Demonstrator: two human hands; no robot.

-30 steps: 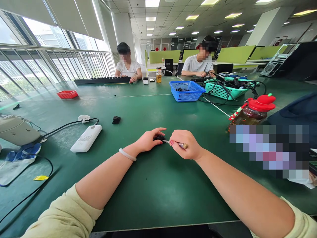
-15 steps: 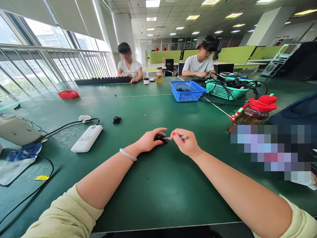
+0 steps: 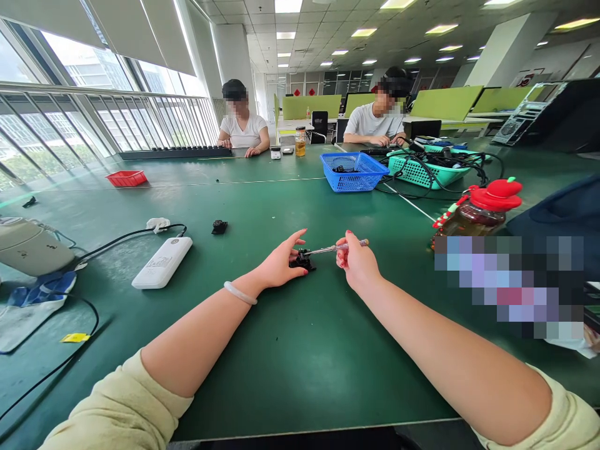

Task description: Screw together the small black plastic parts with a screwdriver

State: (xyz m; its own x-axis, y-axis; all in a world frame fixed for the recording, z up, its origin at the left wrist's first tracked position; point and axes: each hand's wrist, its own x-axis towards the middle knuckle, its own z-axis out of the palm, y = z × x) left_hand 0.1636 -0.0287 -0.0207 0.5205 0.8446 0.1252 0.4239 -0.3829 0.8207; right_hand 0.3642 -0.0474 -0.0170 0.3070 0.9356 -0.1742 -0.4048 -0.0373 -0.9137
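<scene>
My left hand [image 3: 282, 260] curves around a small black part [image 3: 304, 261] on the green table, its thumb and fingers on either side of it. Part of that piece is hidden by the hand. In my right hand [image 3: 357, 259] is a screwdriver [image 3: 344, 247] with a thin metal shaft and a clear handle, held nearly level. Its tip points left and meets the top of the black part. Farther back on the left lies a similar small black piece [image 3: 219, 227], apart from both hands.
A white power bank [image 3: 162, 263] with a cable lies left. Beyond are a red tray [image 3: 127, 179], a blue basket [image 3: 355, 173] and a teal basket [image 3: 412, 172] heaped with cables. A red-lidded jar [image 3: 473, 215] stands right. Two people [image 3: 244, 130] [image 3: 374, 122] sit across the table.
My right hand has shifted slightly right and turned, showing more of the screwdriver, which now lies more level. My left fingers have spread, and more of the black part shows.
</scene>
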